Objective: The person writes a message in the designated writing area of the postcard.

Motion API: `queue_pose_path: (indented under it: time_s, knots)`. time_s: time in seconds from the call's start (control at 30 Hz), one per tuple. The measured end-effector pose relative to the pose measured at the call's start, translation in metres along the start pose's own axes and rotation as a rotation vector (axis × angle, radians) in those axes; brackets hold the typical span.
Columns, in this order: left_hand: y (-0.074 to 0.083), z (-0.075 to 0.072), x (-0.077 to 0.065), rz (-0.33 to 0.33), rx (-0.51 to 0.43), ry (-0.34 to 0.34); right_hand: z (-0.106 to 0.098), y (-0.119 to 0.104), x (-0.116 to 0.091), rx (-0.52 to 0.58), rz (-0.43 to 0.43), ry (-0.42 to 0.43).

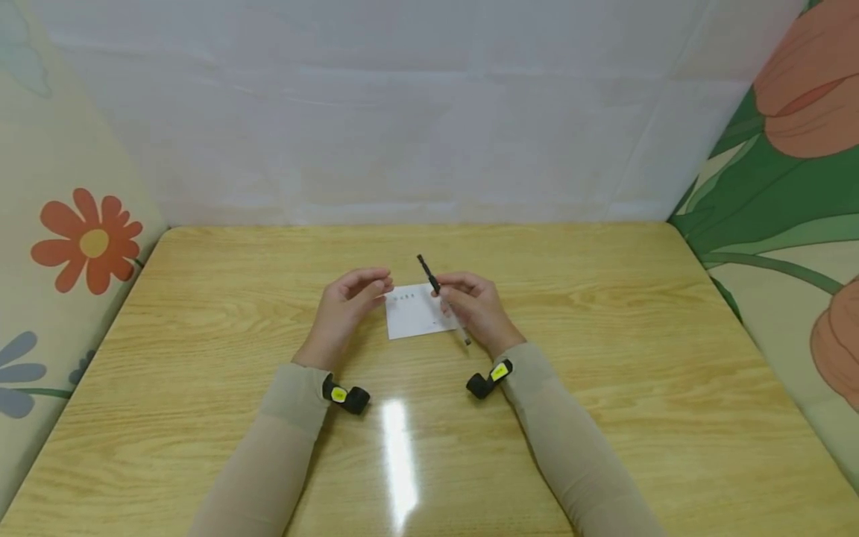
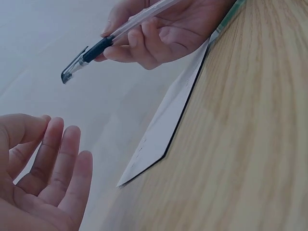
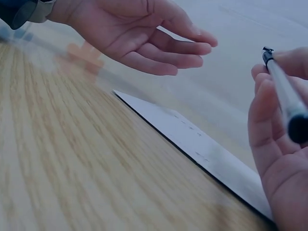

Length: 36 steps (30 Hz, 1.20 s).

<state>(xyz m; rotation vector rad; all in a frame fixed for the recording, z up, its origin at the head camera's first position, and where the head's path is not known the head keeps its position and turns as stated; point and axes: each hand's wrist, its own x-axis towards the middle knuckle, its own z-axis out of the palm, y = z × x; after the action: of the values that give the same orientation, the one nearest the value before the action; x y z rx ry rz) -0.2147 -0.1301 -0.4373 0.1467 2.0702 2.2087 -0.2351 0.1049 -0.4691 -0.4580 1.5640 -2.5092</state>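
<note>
My right hand [image 1: 485,312] pinches a gel pen [image 1: 433,283] between thumb and fingers, above a white card [image 1: 412,321]. The pen has a clear barrel and a black grip, and its capped end with a clip points up and away in the left wrist view. On the card, which lies flat on the table, are small marks of writing [image 3: 187,125], too faint to read. To the left of the card is my left hand [image 1: 344,312], holding nothing. Its fingers [image 2: 67,154] are loosely bent and apart from the pen.
The wooden table [image 1: 590,298] reaches back to a white cloth [image 1: 429,134]. Flower-patterned panels stand at the left and right sides. Each wrist wears a small black camera, one on the left [image 1: 347,395] and one on the right.
</note>
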Motion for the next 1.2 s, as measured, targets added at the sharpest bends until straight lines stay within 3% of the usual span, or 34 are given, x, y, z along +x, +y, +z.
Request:
queue_pose_path:
  time_s: [0.2, 0.5, 0.7, 1.0, 1.2]
  knots:
    - [0.002, -0.003, 0.000, -0.002, 0.054, 0.007, -0.010, -0.002, 0.000, -0.134, -0.038, 0.091]
    - [0.002, -0.009, 0.003, 0.026, 0.154, 0.025, -0.026, -0.007, 0.000, -0.245, -0.096, 0.224]
    - [0.002, -0.014, 0.002, 0.023, 0.198, 0.038, -0.033, -0.011, 0.000, -0.366, -0.119, 0.277]
    - [0.002, -0.023, 0.002, 0.004, 0.192, 0.020, -0.047, -0.011, 0.001, -0.549, -0.139, 0.358]
    - [0.000, -0.026, 0.004, 0.019, 0.182, 0.029, -0.049, -0.012, 0.002, -0.611, -0.157, 0.398]
